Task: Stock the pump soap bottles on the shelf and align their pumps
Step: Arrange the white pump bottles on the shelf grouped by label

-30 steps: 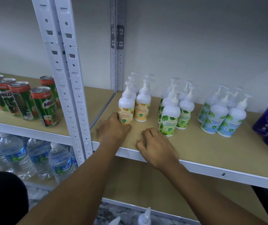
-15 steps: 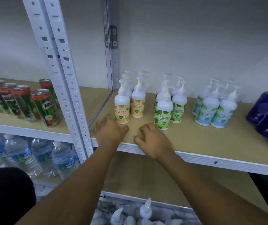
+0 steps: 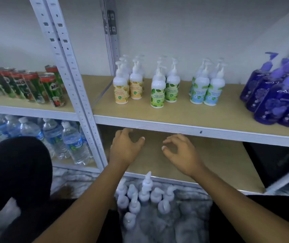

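Note:
White pump soap bottles stand in three clusters on the wooden shelf: yellow-labelled ones at the left, green-labelled ones in the middle, blue-labelled ones to the right. Several more white pump bottles stand on the floor below, between my arms. My left hand and my right hand hover below the shelf's front edge, fingers loosely curled and apart, each holding nothing.
Purple pump bottles crowd the shelf's right end. A white perforated upright divides the bays. Milo cans sit on the left shelf, with water bottles beneath them. My dark-clothed knee is at lower left.
Both hands have left the shelf top, where they rested near the yellow and green bottles, and dropped below its front edge. The view has tilted down, showing the bottles on the floor.

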Demonstrator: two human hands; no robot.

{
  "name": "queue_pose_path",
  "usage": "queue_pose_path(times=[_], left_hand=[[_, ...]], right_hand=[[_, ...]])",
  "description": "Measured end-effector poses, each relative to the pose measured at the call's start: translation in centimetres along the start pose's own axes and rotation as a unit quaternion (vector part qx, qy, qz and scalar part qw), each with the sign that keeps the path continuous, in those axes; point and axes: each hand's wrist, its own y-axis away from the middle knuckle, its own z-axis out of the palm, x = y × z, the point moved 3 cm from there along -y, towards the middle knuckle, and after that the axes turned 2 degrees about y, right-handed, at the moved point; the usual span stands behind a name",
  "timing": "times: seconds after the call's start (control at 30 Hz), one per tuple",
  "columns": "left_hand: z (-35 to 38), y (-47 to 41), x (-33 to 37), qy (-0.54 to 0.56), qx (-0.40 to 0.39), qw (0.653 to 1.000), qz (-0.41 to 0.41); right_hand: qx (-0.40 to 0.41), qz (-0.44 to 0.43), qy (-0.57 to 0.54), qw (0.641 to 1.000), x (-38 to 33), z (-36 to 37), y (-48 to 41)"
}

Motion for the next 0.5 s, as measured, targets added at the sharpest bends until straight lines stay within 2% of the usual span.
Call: queue_pose_path(times=[0.13, 0.3, 0.5], left_hand=[[3.3, 4.9, -1.8, 0.038, -0.026, 0.998, -0.037], [8.7, 10.4, -4.8, 0.092, -0.092, 0.986, -0.108], [15.3, 15.0, -9.3, 0.075, -0.222, 0.955, -0.184]], right_hand=[[-0.026, 0.093, -0.042, 0.994, 4.3, 0.8, 4.9], [-0.085, 0.213, -0.070, 0.971, 10.0, 4.1, 11.2], [-0.242, 0.299, -0.066, 0.920, 15.0, 7.9, 15.7]])
